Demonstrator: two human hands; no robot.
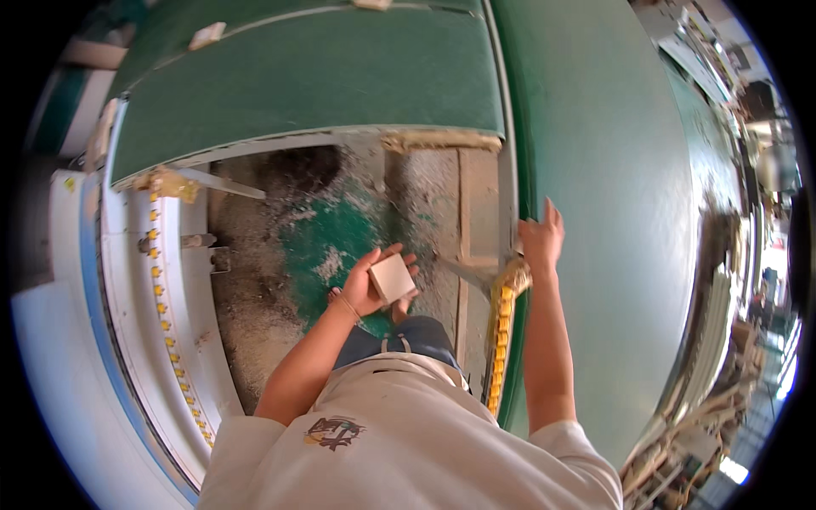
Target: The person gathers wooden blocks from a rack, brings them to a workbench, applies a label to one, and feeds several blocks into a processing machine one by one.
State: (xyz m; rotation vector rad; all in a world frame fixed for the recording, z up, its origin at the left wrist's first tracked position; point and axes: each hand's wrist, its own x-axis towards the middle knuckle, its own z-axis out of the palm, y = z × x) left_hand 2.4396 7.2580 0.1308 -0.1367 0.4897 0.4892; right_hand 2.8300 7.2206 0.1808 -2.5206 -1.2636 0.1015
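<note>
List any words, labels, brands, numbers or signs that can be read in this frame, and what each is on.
None can be read.
Shirt: a dark printed emblem on the wearer's left chest; any lettering is too small to make out.
Pale panel at far left: a small yellow mark, too blurred to read.
Pale block in the left hand: no marking visible on its upper face.

The person wears a cream shirt (408,450) with short sleeves (561,437) and a dark printed emblem (334,433). The lower garment (435,337) is dark blue-grey. A thin band (349,309) circles the left wrist (338,318).
</note>
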